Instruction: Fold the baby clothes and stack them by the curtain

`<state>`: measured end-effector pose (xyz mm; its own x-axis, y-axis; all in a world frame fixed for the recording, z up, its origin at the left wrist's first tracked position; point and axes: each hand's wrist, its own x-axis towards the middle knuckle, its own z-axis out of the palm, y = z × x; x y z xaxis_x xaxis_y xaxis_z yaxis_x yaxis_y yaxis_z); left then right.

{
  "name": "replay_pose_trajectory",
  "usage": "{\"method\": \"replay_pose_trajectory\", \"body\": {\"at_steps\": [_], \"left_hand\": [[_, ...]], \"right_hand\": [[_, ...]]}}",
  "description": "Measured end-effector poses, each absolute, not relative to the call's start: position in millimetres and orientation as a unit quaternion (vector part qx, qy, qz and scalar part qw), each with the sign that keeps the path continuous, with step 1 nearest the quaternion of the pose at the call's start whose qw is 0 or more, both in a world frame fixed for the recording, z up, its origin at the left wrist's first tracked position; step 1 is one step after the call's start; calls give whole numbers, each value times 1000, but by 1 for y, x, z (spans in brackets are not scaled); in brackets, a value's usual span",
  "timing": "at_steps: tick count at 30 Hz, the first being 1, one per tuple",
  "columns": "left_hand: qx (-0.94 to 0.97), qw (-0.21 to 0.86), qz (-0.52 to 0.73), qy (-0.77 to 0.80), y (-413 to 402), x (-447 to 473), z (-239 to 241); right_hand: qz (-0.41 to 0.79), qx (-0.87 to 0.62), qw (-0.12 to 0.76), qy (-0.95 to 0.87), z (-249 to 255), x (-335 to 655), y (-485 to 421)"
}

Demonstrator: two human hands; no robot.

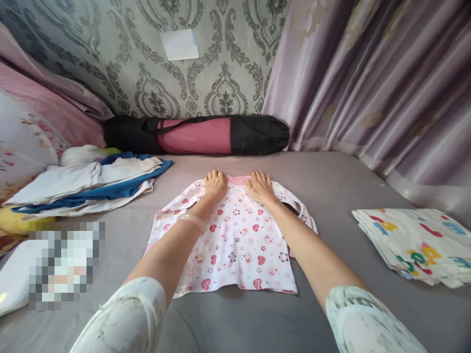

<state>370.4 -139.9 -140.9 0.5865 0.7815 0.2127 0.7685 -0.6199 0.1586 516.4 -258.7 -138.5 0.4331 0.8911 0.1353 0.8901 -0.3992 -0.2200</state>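
A small white long-sleeved shirt with pink hearts and flowers lies spread on the grey sheet, its pink collar at the far end. My left hand rests on the shirt's left shoulder beside the collar, palm down with the fingers stretched out. On the opposite shoulder lies my right hand, flat, fingers extended forward. Neither hand grips the cloth. Both sleeves of the shirt angle out to the sides, partly covered by my forearms.
Folded white and blue clothes are stacked at the left. A folded cloth with colourful prints lies at the right. Against the patterned wall rests a long black and pink bag. Purple curtains hang at the right. Part of the left is blurred out.
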Motion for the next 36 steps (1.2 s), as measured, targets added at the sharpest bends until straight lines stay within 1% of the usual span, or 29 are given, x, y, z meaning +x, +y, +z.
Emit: {"method": "replay_pose_trajectory", "body": {"at_steps": [5,8,9,11,14,18,22,24,26,28,31,32,34,36], "left_hand": [[892,6,135,431,-143,369,-136],[903,-10,160,398,-153,367,-123],[909,-9,166,383,-157,367,-118],[921,6,173,350,-169,372,-110],[949,54,163,264,-191,388,-103],[970,128,152,141,-221,422,-108],[964,184,172,80,-245,445,-122],[962,189,179,77,-252,449,-130],[960,189,188,82,-255,450,-137],[960,182,193,90,-256,449,-142],[966,161,176,103,-258,448,-146],[968,153,164,110,-260,447,-146],[973,134,139,127,-263,446,-143],[977,115,112,143,-266,445,-140]], "right_hand": [[55,-832,139,-534,-120,518,-263],[-3,-827,180,-533,-92,523,-292],[-26,-832,193,-519,-83,525,-307],[-34,-866,205,-455,-68,530,-341],[17,-906,156,-392,-58,534,-391],[92,-925,91,-359,-67,527,-428],[99,-937,87,-323,-78,521,-432],[106,-936,91,-323,-81,524,-429],[149,-928,97,-328,-80,534,-427],[229,-912,139,-310,-77,548,-427],[337,-869,264,-247,-66,576,-432],[345,-858,302,-232,-62,586,-435],[312,-859,349,-210,-53,606,-440],[276,-881,331,-194,-47,622,-445]]}}
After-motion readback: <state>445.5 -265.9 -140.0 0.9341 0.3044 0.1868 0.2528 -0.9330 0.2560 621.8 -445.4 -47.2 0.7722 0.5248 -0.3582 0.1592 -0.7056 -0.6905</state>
